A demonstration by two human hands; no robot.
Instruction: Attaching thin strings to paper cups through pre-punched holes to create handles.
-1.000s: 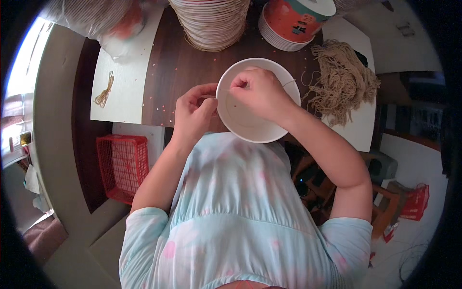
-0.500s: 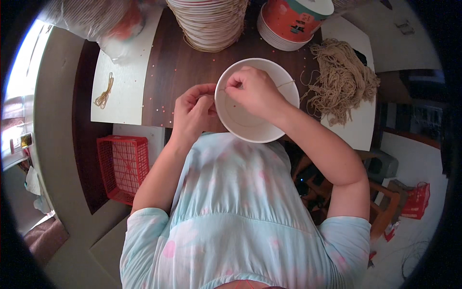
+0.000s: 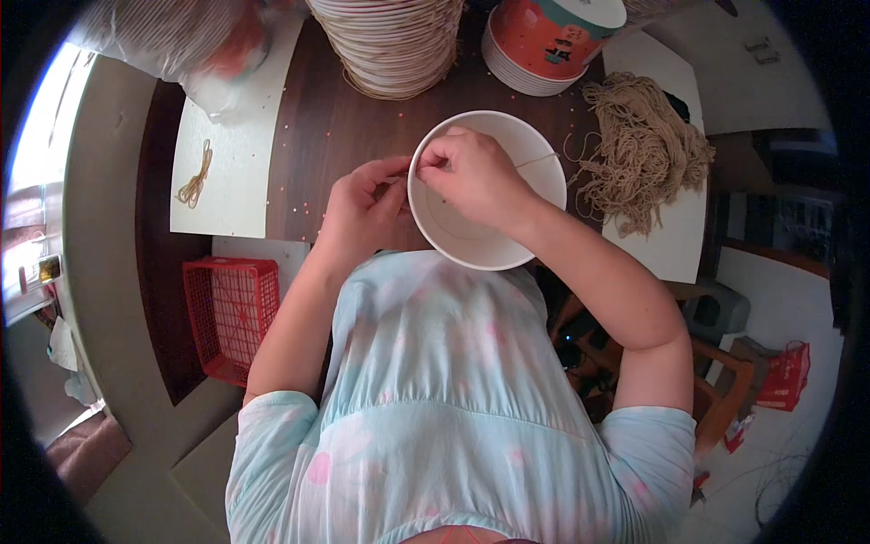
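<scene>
A white paper bucket (image 3: 458,238) stands tilted at the table's front edge, its open mouth toward me. My right hand (image 3: 476,177) reaches inside it, thumb and finger pinched on a thin tan cord right against the left inner wall. From under that hand the cord (image 3: 538,161) runs to the bucket's right rim. My left hand (image 3: 361,207) is outside the same left wall, fingers bent and closed near it. What the left fingertips hold is hidden by the hand and the bucket.
A tangled heap of tan cords (image 3: 648,150) lies at the table's right. Behind are a tall stack of white buckets (image 3: 390,45) with cords and a red-green printed bucket stack (image 3: 548,45). A small cord bundle (image 3: 196,177) lies left; a red plastic basket (image 3: 234,317) sits lower left.
My right fingertips have shifted slightly left, up to the bucket's inner wall, covering the bit of cord seen there before. The left hand stays nearly in place.
</scene>
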